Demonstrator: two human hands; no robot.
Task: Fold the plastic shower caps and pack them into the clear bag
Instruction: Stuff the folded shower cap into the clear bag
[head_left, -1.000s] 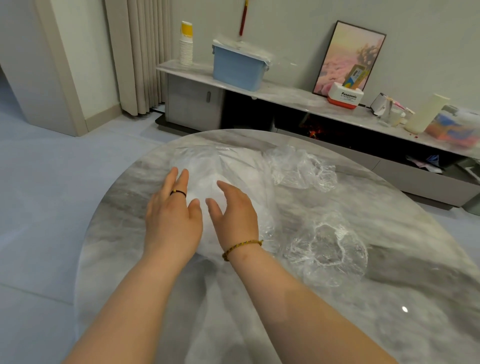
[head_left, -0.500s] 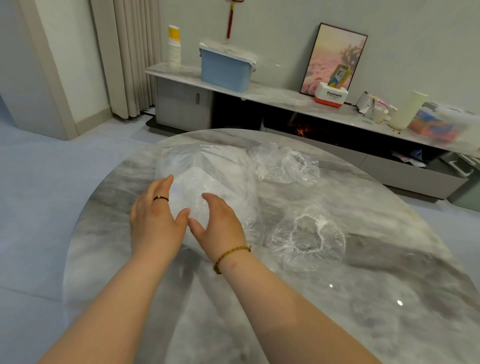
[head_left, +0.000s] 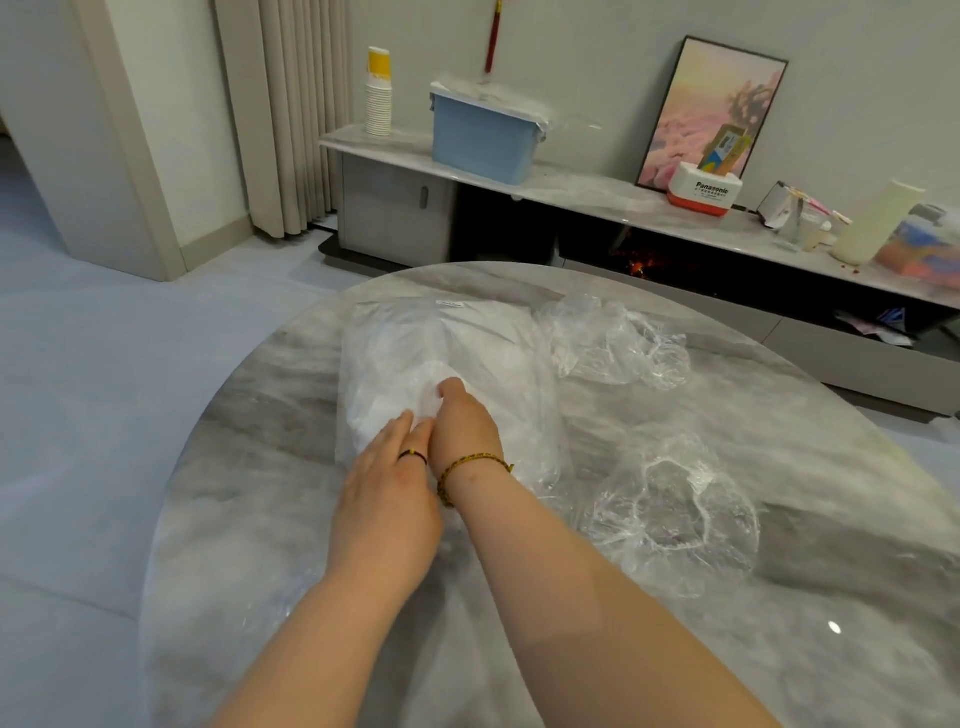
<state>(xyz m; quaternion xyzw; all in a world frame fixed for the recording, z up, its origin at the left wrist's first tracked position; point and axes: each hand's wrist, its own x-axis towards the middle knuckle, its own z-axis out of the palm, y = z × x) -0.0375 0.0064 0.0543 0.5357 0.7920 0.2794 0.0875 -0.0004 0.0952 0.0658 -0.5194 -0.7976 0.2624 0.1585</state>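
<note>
A round marble desk (head_left: 249, 519) carries a clear bag (head_left: 493, 353) lying flat, white plastic showing inside it. Two loose shower caps sit to its right: one crumpled shower cap (head_left: 618, 338) just beside the bag's far end, a spread shower cap (head_left: 675, 509) nearer the person. At the bag's near end the left grip (head_left: 384, 499) lies with fingers straight and together, touching the film. Beside it the right grip (head_left: 462, 426) curls round a white folded cap (head_left: 430, 402), fingertips hidden; whether the wad is inside the bag is unclear.
</note>
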